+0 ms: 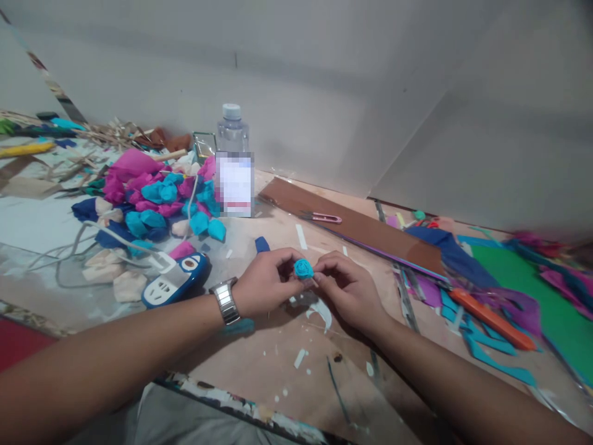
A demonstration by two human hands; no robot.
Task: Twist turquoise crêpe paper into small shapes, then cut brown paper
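Note:
A small turquoise paper rose [303, 268], its petals rolled in a spiral, is held between my two hands above the table. My left hand [264, 281], with a metal watch [226, 301] on the wrist, pinches the rose at its left and lower side. The thumb and index finger of my right hand [347, 287] close on its right edge. Just beyond my left hand lies a dark blue piece [262, 245]. White scraps lie on the wooden table [319, 395] below.
Pink, turquoise, blue and cream paper pieces [157, 191] heap at left, near a blue-and-white power socket [173, 281] with cables. A plastic bottle [233, 130] stands behind. Thread snips [324, 217] rest on brown sheets [370, 233]; an orange cutter [493, 319] lies right.

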